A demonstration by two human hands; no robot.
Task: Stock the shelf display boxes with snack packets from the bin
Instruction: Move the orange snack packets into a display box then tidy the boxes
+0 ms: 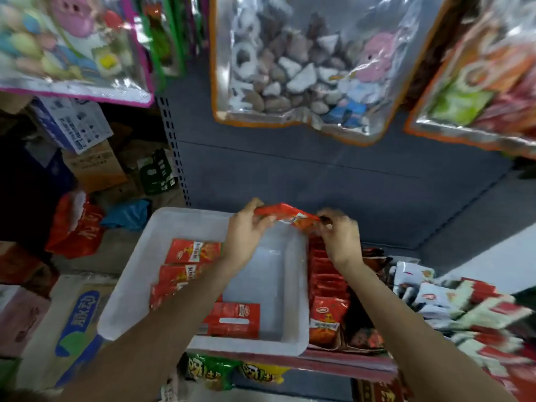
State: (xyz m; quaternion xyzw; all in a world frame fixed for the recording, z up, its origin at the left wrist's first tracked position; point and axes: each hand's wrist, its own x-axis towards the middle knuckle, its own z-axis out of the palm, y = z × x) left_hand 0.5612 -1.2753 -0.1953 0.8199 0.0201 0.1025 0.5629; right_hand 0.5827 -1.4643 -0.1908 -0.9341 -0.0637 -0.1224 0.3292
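A red snack packet (287,214) is held flat above the far edge of the white plastic bin (136,274). My left hand (246,233) pinches its left end and my right hand (340,235) pinches its right end. Several more red packets (193,251) lie in the bin's left half and near its front (235,319). To the right of the bin stands a display box (327,288) holding a row of upright red packets.
White-and-red packets (441,300) fill the shelf further right. Large clear bags of sweets (304,68) hang overhead. Cardboard cartons (78,323) and a red bag (75,227) crowd the floor on the left. Green and yellow packets (211,369) sit on the shelf below.
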